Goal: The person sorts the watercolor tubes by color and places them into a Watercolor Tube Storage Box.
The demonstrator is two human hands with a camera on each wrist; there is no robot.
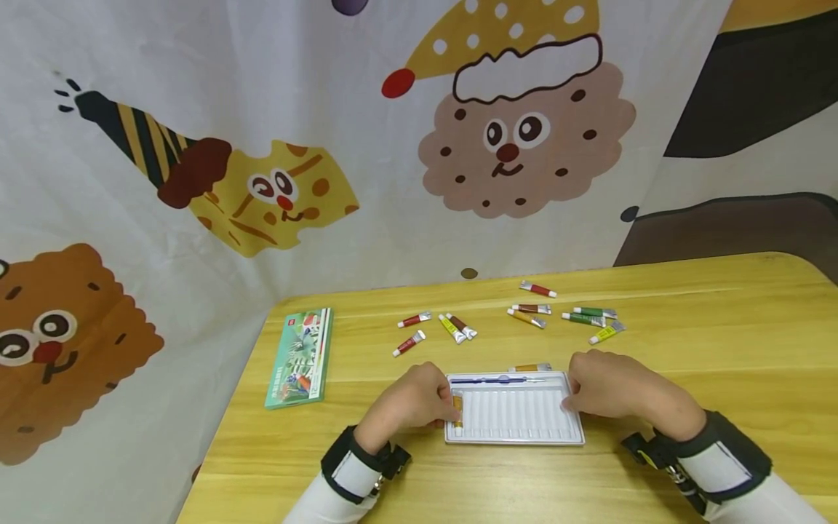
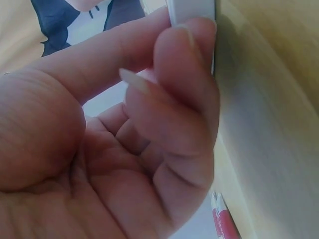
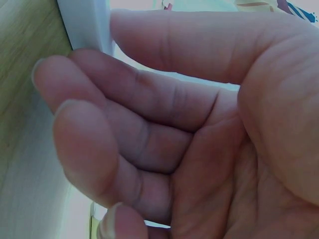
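Note:
A white plastic tray (image 1: pixel 517 441) with a row of narrow slots lies on the table between both hands. In its leftmost slot sits an ochre paint tube (image 1: pixel 457 411), and a blue paintbrush (image 1: pixel 491 380) rests in the long groove at the far side. My left hand (image 1: pixel 419 397) pinches the tray's left edge, its thumb by the ochre tube; the left wrist view shows the tray's white side (image 2: pixel 192 10) between thumb and fingers. At the opposite end my right hand (image 1: pixel 612 386) grips the right edge, with thumb inside and fingers outside the white wall (image 3: pixel 87 25).
Just behind the tray lies another ochre tube (image 1: pixel 529 367). Farther back are scattered red tubes (image 1: pixel 414 319), brown and yellow ones (image 1: pixel 452 328), and green ones (image 1: pixel 584 319). A green paint box (image 1: pixel 300 358) lies at the left. A printed cloth (image 1: pixel 386 218) hangs behind the wooden table (image 1: pixel 720 349).

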